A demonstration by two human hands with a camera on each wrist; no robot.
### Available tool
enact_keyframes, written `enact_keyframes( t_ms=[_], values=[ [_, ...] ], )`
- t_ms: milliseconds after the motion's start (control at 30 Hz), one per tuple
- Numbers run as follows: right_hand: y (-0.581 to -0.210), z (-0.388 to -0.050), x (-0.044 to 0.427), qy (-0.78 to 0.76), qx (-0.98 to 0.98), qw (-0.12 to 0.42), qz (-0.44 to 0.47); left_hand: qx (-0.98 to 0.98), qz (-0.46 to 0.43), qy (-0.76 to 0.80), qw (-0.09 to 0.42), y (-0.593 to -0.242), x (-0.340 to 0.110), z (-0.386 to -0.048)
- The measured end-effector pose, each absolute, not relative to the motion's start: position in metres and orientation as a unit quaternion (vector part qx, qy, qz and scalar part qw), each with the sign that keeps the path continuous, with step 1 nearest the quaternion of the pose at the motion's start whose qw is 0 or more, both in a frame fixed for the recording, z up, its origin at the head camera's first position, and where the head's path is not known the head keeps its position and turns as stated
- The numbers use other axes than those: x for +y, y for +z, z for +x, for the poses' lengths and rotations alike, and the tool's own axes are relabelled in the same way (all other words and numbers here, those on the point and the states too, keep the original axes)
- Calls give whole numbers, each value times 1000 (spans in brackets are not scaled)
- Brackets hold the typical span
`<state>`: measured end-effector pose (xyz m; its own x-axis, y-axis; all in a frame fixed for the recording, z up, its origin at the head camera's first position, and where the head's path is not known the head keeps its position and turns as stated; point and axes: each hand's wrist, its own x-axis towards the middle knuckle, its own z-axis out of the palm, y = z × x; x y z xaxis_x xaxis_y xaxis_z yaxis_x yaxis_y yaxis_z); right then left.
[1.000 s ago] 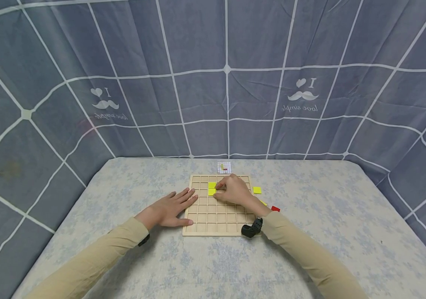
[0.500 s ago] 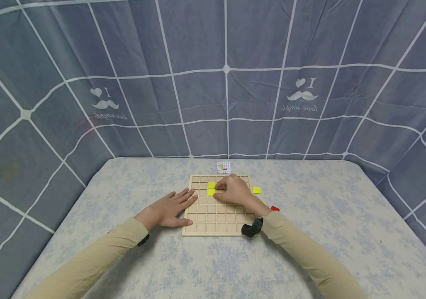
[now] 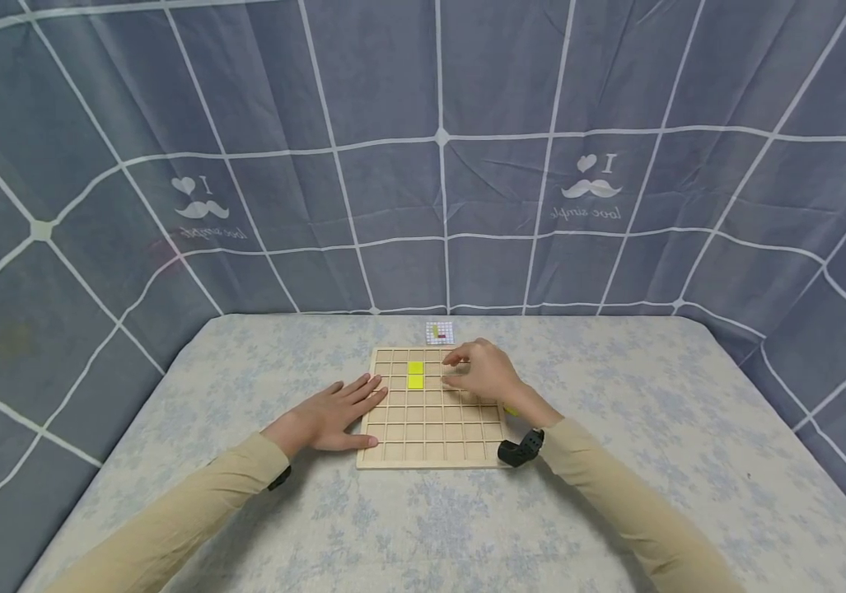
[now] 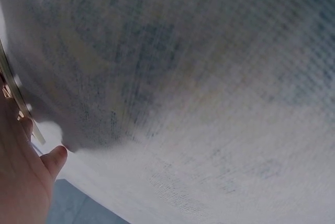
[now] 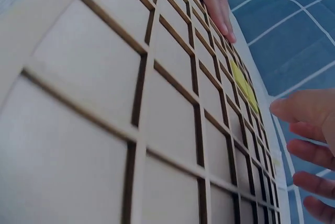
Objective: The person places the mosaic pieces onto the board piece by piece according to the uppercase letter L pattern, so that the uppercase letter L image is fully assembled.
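A wooden grid board (image 3: 423,452) lies on the table, with two yellow tiles (image 3: 415,375) in adjoining cells, one behind the other. My left hand (image 3: 328,416) rests flat with spread fingers on the board's left edge. Over the board's right part is my right hand (image 3: 489,372), thumb and fingertips apart, nothing seen between them. In the right wrist view the right hand (image 5: 314,145) has loosely bent fingers off the board, and the yellow tiles (image 5: 243,85) lie flat in their cells. The left wrist view has the left hand (image 4: 23,171) at the board's edge (image 4: 18,98).
A small printed grid card (image 3: 440,333) lies behind the board. Part of another yellow tile (image 3: 511,409) shows beside the board's right edge, under my right forearm. A patterned cloth (image 3: 423,527) covers the table, and a blue-grey curtain (image 3: 393,198) hangs around it.
My right hand has moved right, away from the two yellow tiles, and now covers the loose yellow and red tiles at the right. My left hand stays on the board. The head view has shifted slightly.
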<state>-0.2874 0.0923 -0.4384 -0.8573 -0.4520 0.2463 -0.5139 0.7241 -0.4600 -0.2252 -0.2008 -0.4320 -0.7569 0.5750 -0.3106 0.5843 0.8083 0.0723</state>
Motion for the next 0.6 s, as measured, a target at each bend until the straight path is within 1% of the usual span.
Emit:
enact_keyframes(
  t_ms=[233,433,600],
  values=[
    [-437,-285,117,247,-925,96,273,937,312,-13,159,-433,-202,-225],
    [-434,-281,140,264,-926,96,252,937,314,-15,155,-436,-203,-227],
    [-432,-280,157,255,-930,109,243,936,317,-16,148,-437,-203,-228]
  ],
)
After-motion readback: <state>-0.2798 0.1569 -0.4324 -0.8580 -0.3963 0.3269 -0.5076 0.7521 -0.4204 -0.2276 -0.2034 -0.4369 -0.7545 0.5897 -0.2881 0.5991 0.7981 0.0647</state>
